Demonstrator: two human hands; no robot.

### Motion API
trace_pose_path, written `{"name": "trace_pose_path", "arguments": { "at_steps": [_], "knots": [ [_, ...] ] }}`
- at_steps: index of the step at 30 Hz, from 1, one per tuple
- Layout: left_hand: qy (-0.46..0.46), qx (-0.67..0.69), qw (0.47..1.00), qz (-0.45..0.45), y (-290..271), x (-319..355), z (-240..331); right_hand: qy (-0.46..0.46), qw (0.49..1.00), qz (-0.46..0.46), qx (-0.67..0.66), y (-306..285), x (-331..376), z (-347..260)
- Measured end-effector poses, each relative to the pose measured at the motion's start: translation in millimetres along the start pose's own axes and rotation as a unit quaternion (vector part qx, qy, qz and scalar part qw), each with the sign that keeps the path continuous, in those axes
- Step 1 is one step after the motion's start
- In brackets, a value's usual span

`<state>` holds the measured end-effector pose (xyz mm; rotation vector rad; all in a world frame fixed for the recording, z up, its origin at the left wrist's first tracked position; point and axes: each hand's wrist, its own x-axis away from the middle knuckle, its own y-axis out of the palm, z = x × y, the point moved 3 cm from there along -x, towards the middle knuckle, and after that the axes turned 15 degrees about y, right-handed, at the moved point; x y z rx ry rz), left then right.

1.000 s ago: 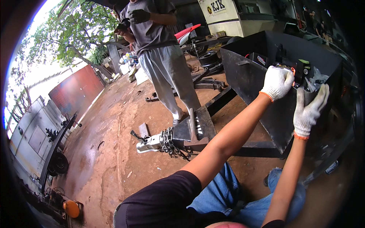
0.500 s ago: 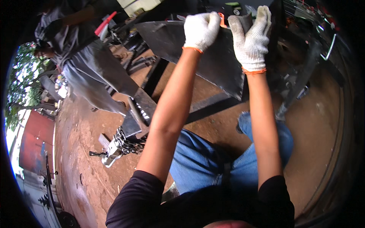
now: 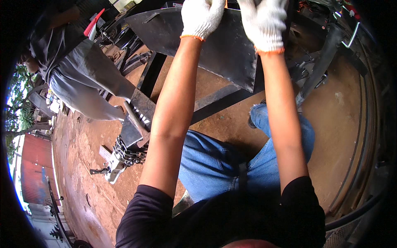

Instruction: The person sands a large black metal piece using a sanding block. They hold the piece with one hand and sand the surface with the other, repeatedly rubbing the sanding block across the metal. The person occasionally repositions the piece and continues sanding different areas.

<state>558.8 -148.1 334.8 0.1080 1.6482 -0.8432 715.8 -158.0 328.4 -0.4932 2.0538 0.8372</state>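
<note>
My left hand (image 3: 201, 17), in a white knitted glove with an orange cuff, is curled closed at the upper edge of a dark metal panel (image 3: 225, 51). What it holds, if anything, is hidden. Just right of it, my right hand (image 3: 266, 25) wears a matching glove; its thumb stands apart from the fingers, whose tips run out of the picture. A small orange piece shows between the two hands at the top edge, too little of it to name. The panel slants down to a corner beside my right wrist, above a dark metal beam (image 3: 221, 99).
At left stands another person in grey trousers (image 3: 89, 78). A hammer (image 3: 136, 120) lies on the metal frame near my left forearm, with a chain (image 3: 124, 153) hanging below. Dark bars and a bent metal rod (image 3: 352, 36) are at right. Brown ground (image 3: 99, 194) lies beneath.
Both hands and the panel now appear higher and farther left, as does the whole scene. The right hand's fingers stood upright in full view before; now their tips are cut off.
</note>
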Motion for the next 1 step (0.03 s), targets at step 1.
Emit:
{"name": "trace_pose_path", "arguments": {
  "at_steps": [1],
  "knots": [
    [-0.003, -0.027, 1.0, -0.004, -0.4, 2.3, -4.1, 0.084, 0.987, -0.134, -0.039, -5.6, 15.1, 17.2]
  ]
}}
